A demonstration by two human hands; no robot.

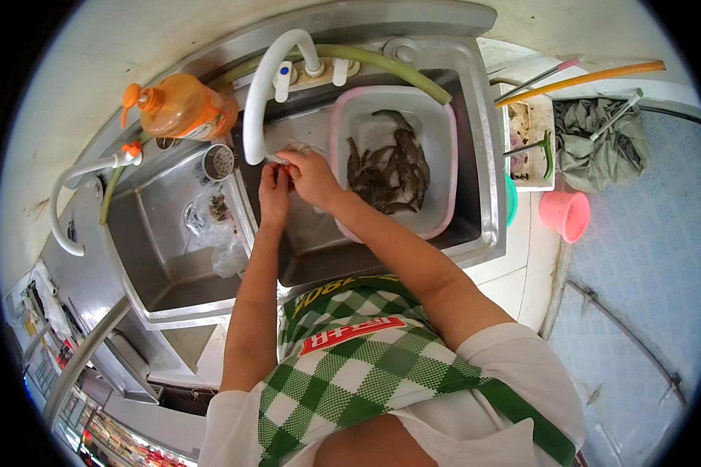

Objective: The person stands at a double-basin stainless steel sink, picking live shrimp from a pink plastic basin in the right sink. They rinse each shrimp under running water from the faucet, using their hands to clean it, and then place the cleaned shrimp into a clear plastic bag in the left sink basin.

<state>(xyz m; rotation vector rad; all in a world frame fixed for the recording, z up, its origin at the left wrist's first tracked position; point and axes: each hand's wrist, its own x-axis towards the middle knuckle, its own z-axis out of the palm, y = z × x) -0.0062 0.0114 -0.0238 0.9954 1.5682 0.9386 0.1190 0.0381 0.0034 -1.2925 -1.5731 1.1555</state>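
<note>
My left hand (275, 192) and my right hand (312, 178) meet at the fingertips over the right sink basin (304, 251), just beside the mouth of the white curved tap (254, 131). Their fingers are bent and close together, and a spot of red shows between them. Whatever they may pinch is hidden. A pale, glassy patch (298, 146) appears just past my right hand; I cannot tell if it is water or a thing. Under my right forearm stands a white plastic tub with a pink rim (453, 169), with many dark raw shrimp (400, 169) heaped inside.
An orange pump bottle (190, 108) stands behind the left sink basin (152, 245), which holds a clear plastic bag (228, 257) and a perforated metal strainer cup (218, 161). A green hose (385, 61) curves behind the taps. Right of the sink are a pink bucket (564, 216) and a white box (531, 175).
</note>
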